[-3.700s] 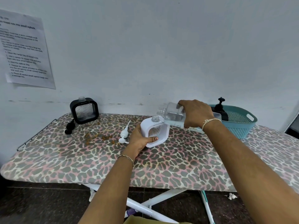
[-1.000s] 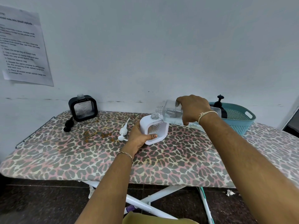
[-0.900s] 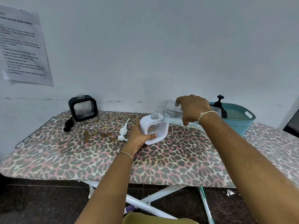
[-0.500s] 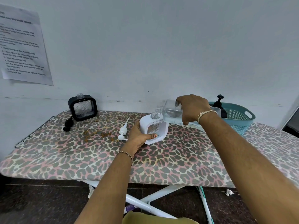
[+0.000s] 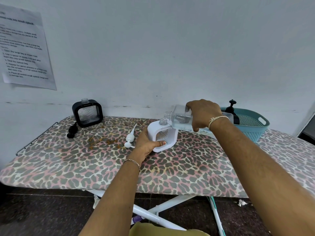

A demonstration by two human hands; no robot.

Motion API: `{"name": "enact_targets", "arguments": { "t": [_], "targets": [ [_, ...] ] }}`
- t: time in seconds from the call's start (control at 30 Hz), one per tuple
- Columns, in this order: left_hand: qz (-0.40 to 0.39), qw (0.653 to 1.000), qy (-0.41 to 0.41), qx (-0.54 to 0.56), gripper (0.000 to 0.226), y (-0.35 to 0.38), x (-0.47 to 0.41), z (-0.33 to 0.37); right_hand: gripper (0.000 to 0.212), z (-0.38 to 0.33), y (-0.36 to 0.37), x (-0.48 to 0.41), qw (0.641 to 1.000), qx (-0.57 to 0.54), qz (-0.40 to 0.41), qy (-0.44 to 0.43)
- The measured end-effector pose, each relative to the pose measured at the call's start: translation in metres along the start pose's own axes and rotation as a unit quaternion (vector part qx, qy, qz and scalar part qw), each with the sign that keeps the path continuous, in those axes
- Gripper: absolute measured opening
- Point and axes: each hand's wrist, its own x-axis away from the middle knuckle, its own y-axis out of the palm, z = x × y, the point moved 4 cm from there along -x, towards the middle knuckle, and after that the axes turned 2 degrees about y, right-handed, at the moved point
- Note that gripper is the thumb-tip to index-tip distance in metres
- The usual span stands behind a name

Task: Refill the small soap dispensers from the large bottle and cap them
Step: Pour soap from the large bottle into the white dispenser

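Now white dispenser (image 5: 162, 133) stands mid-board (image 5: 187, 167), nr back edge, L hand (image 5: 146, 142) gripping its side. R hand (image 5: 202, 114) clutches bottle (image 5: 180, 119), tipped, mouth just above dispenser's neck. Risk: mouth looks off-centre; steeper tilt could spill soap onto board.

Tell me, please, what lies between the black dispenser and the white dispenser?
In the head view, a white pump lies there, near the white dispenser, with brown stains toward the black dispenser.
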Motion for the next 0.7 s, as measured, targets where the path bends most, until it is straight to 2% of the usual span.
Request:
{"name": "enact_targets", "arguments": {
  "t": [0.7],
  "targets": [
    [-0.002,1.0,0.0,0.001,0.084,0.0001,0.001,0.0014,0.071,-0.0017,-0.0023,0.0007,1.0,0.012,-0.003,0.002]
  ]
}}
